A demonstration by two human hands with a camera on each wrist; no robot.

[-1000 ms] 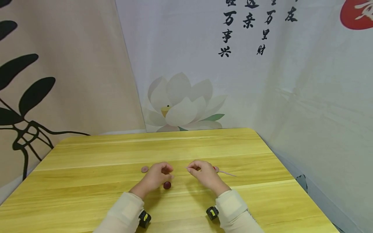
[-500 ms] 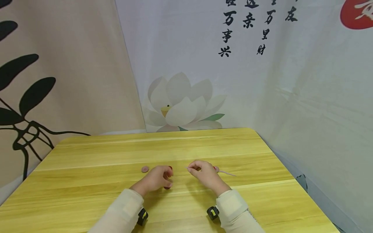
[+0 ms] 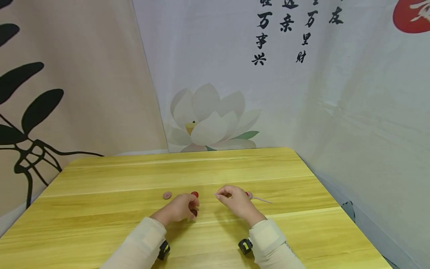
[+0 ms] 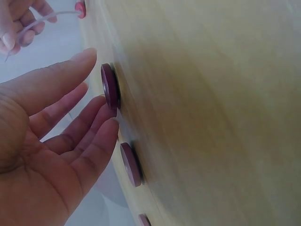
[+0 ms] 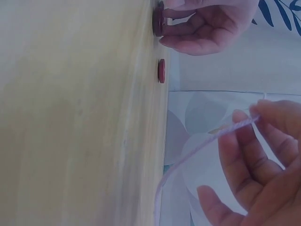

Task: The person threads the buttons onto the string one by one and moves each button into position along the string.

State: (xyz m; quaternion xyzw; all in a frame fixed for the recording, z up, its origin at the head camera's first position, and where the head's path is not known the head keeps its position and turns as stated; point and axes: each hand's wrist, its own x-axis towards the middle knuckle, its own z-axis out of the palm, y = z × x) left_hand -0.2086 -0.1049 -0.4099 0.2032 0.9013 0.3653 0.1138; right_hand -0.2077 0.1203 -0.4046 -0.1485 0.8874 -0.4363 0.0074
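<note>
My left hand (image 3: 181,207) hovers low over the table with fingers and thumb apart around a dark red round button (image 3: 194,213). In the left wrist view, that dark red button (image 4: 109,87) stands between the thumb tip and the fingers, with fingertips right at its edge. A brighter red button (image 3: 195,194) lies just beyond the left hand. My right hand (image 3: 236,200) pinches the end of a pale lilac cord (image 5: 211,139) between thumb and fingertip. Beside the right hand, partly hidden by it, a pink button (image 3: 250,195) and a red one sit at the cord.
A pinkish button (image 3: 167,195) lies left of the left hand. The cord's tail (image 3: 263,200) trails on the wooden table (image 3: 117,224) to the right. A printed cloth backdrop (image 3: 211,74) hangs behind the table's far edge.
My left hand has come down and its fingers have spread around the dark red button. The brighter red button has come into view beyond it. The right hand stays still with the cord.
</note>
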